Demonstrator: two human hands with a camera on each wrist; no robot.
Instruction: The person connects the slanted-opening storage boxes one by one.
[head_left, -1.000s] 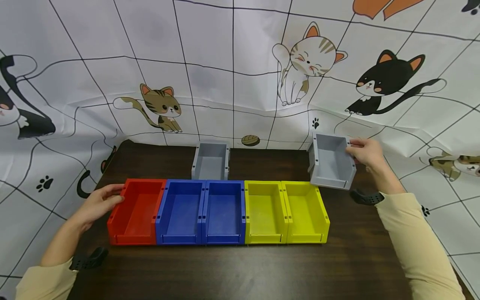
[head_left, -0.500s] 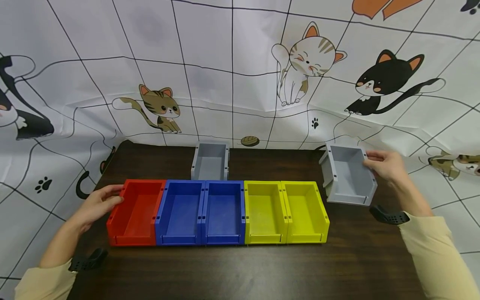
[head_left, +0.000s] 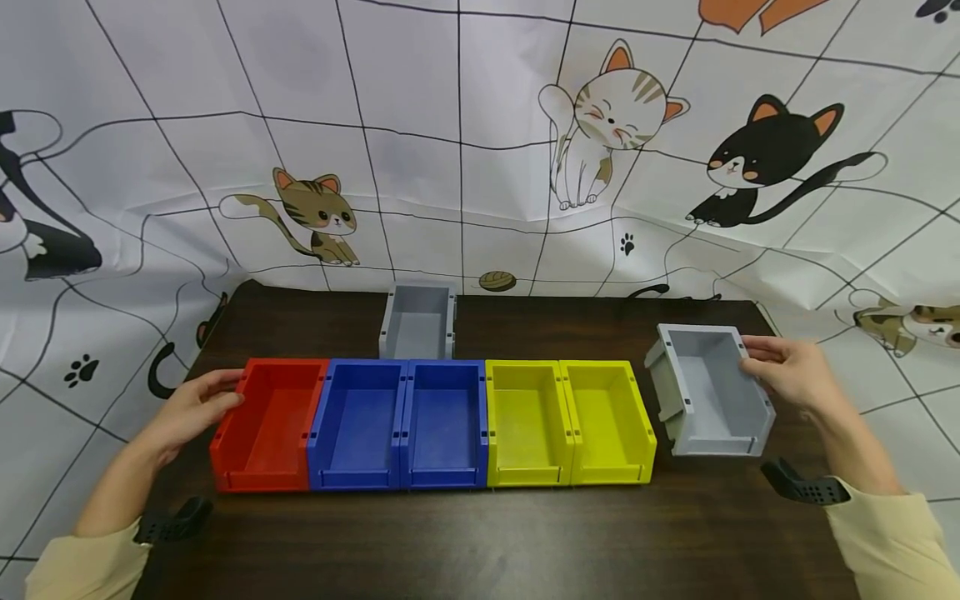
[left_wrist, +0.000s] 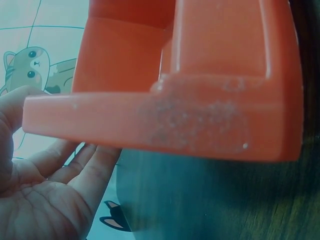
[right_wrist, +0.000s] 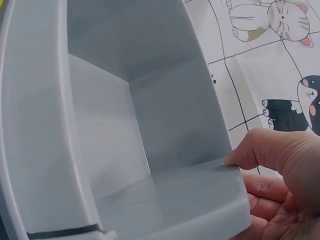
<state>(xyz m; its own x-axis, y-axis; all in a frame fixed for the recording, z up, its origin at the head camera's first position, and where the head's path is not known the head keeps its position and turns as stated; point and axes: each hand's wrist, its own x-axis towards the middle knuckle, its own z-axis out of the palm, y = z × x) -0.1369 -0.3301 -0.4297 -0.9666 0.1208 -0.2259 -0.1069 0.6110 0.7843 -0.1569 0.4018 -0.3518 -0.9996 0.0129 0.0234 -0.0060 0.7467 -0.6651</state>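
A grey bin (head_left: pixel 712 392) is pinched at its right wall by the right hand (head_left: pixel 795 373), thumb inside and fingers outside, as the right wrist view also shows. It stands apart from the row, to the right of the yellow bins (head_left: pixel 607 425). At the row's left end, the left hand (head_left: pixel 183 412) touches the outer left side of the red bin (head_left: pixel 270 429); in the left wrist view its fingers lie fairly straight beside the red wall (left_wrist: pixel 210 120). Two blue bins (head_left: pixel 358 425) stand between red and yellow, side by side.
Another grey bin (head_left: pixel 418 321) stands behind the blue bins. The dark wooden table (head_left: pixel 480 542) extends in front of the row. A white sheet with cat drawings (head_left: pixel 420 167) hangs behind the table and along its sides.
The right hand has carried the grey bin to the right and toward the front, away from behind the yellow bins. The left hand and the row have stayed in place.
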